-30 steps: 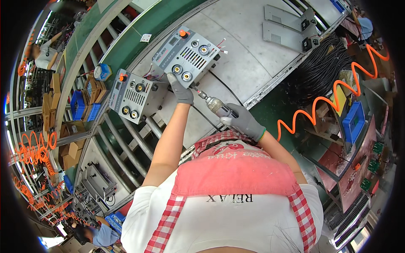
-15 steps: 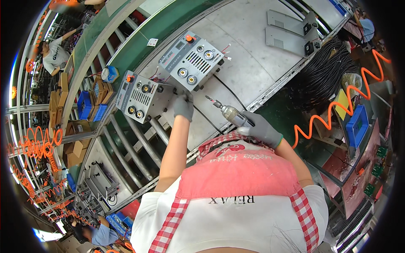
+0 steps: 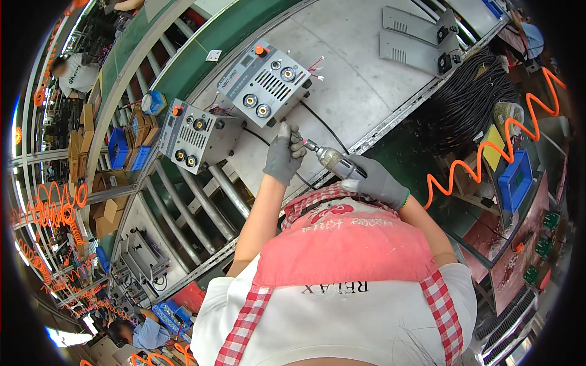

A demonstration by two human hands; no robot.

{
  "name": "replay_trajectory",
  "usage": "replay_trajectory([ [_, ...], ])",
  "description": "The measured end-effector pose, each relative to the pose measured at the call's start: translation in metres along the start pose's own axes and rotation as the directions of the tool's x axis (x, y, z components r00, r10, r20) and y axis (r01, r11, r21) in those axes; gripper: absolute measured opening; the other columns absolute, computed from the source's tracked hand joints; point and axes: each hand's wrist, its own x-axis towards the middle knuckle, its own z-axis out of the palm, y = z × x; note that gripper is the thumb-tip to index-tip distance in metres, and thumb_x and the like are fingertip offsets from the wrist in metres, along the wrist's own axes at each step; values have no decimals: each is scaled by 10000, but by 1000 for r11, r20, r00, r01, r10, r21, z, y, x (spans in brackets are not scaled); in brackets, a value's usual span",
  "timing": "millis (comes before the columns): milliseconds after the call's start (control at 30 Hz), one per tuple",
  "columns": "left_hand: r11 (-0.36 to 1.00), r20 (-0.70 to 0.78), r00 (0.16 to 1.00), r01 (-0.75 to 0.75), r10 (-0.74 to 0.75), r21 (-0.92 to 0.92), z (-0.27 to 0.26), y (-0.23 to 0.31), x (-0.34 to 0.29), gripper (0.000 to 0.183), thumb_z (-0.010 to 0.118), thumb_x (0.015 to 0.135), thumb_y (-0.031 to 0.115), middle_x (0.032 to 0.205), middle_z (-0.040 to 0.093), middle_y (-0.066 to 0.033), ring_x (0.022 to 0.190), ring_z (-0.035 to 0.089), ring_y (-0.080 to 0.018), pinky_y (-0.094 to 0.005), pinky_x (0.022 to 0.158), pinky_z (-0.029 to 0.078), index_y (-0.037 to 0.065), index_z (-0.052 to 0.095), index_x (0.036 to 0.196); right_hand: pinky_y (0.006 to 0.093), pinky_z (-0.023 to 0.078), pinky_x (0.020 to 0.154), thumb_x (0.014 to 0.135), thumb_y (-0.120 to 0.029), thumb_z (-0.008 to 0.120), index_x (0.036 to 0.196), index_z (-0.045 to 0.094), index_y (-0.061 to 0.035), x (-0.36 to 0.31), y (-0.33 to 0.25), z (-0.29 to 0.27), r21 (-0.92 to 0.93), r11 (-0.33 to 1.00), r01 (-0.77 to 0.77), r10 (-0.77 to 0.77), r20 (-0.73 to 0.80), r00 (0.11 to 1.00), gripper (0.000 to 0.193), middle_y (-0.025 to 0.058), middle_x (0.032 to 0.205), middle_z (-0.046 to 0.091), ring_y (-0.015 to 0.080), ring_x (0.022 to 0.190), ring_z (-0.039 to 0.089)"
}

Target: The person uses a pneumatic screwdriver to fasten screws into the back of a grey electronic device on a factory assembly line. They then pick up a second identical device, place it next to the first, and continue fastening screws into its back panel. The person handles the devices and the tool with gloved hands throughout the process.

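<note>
My right hand [image 3: 379,183], in a grey glove, is wrapped round a power screwdriver [image 3: 332,161] whose bit points up and left. Close to the tip of that bit, my gloved left hand [image 3: 284,157] has its fingers pinched together; what they hold, if anything, is too small to make out. Just beyond the left hand sits a grey welding machine [image 3: 264,82] with an orange knob, round sockets and loose wires at its side. A second, similar welding machine [image 3: 200,135] rests to its left, near the rollers. Neither hand touches a machine.
Two grey vented panels with fans [image 3: 412,52] lie at the far right of the metal worktop [image 3: 348,55]. Black cables [image 3: 473,100] are heaped beside it. An orange coiled hose [image 3: 467,177] hangs at right, near a blue bin [image 3: 516,181]. Metal rollers [image 3: 204,201] run at left.
My left hand has moved right and back from between the machines to the screwdriver's tip, fingers pinched. The screwdriver has shifted only slightly. Both machines appear slightly farther left.
</note>
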Motion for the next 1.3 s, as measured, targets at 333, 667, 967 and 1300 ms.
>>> replay_trajectory([
  [333,973,51,982,-187,181,137,26,-10,-3,347,548,959,387,647,435,25,520,350,-66,-200,482,321,44,565,913,217,420,469,782,-289,715,1127,550,-24,3,7,-21,122,991,-56,45,93,995,465,18,715,571,70,545,528],
  [667,902,11,971,-227,240,366,38,-25,1,334,535,969,322,850,576,-49,657,488,-95,-221,552,400,0,574,1045,232,425,485,805,-276,697,1151,551,-16,14,-6,-34,202,979,6,-12,24,1000,458,19,776,578,75,558,524],
  [967,740,140,982,-187,127,646,116,88,10,322,563,928,339,691,473,22,578,401,-83,-213,547,328,21,609,949,266,444,656,789,-317,715,1137,568,-12,46,-6,-57,87,991,103,-96,-83,992,485,21,825,578,96,740,528],
  [1300,-884,613,784,-215,97,414,155,126,131,418,520,890,421,736,639,-124,765,623,-310,-424,698,487,78,713,749,243,436,530,778,-341,717,1160,554,-31,59,-8,-64,111,989,96,-91,-45,995,518,7,768,551,79,596,521],
])
